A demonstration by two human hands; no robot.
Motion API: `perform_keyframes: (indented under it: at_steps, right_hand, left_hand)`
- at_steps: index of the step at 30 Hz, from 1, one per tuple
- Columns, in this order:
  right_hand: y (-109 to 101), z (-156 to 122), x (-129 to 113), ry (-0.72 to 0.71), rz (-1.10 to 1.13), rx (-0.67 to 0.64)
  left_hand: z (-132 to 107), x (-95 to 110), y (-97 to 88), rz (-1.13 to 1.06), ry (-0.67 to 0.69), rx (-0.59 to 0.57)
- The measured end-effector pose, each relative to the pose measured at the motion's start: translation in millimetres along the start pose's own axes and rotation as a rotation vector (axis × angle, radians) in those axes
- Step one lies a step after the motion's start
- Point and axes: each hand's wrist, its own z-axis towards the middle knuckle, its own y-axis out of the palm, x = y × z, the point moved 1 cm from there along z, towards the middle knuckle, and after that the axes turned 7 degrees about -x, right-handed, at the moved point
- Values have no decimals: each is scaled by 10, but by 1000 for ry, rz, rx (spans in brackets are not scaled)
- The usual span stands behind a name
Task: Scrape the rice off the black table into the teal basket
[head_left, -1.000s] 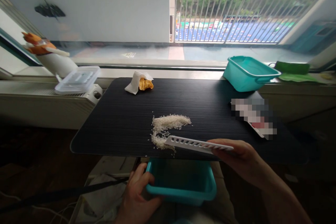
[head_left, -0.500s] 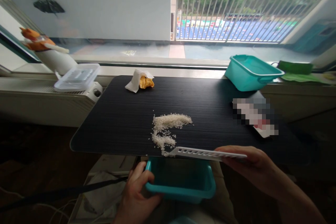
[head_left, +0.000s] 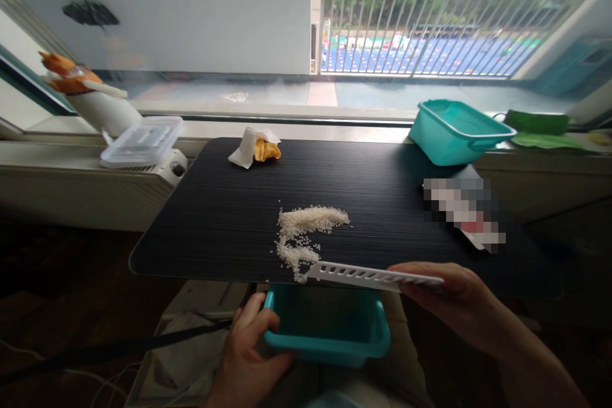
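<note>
White rice (head_left: 310, 221) lies in a curved heap on the black tabletop (head_left: 215, 217), with loose grains around it. My right hand (head_left: 440, 280) grips a flat white plastic strip with a row of slots (head_left: 356, 274). The strip's left tip touches the rice close to the table's front edge. Below that edge, my left hand (head_left: 253, 344) is closed around the left rim of a teal plastic container (head_left: 329, 347). Its inside is dark, and I cannot make out what it holds.
A second teal container (head_left: 459, 134) stands at the back right, near a blurred-out flat packet (head_left: 461, 210). Crumpled white tissue (head_left: 246, 148) and a yellow-orange piece (head_left: 266, 150) lie at the back. A clear plastic lid (head_left: 143, 141) rests on the radiator (head_left: 95, 172) to the left.
The slotted strip has shifted slightly left and up at the rice, with my right hand moving along. My left hand and the container stay almost in place.
</note>
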Motion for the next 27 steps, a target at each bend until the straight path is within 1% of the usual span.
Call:
perform_keyframes:
  at_steps: [2,6,10,13,15,19,21,24,27]
  right_hand:
    - [11,21,-16,-13,0,4]
    - [4,25,-38,-6,18,-33]
    - [16,61,-56,-23,21,-20]
    - [63,136,-80,-31,44,-19]
    - [93,177,-98,-35,55,-28]
    - [116,198,-121,-47,71,-84]
    - [117,198,-118,-46,80,-91]
    - [133,213,-108,-39,71,-77]
    - [180,247,-130,-42,64,-109]
  left_hand:
    - [-8,0,0,-2,-13,24]
    - [-25,20,1,-5,-48,57]
    - [-16,-22,-16,18,-25,58]
    - [-12,-75,-28,33,5,77]
    - [-18,-94,-27,33,21,68]
    - [-37,-89,-14,9,-15,99]
    - [-40,-81,-14,-4,-17,110]
    - [-35,-87,-36,-23,-32,93]
    - [-37,-104,-74,-34,-33,48]
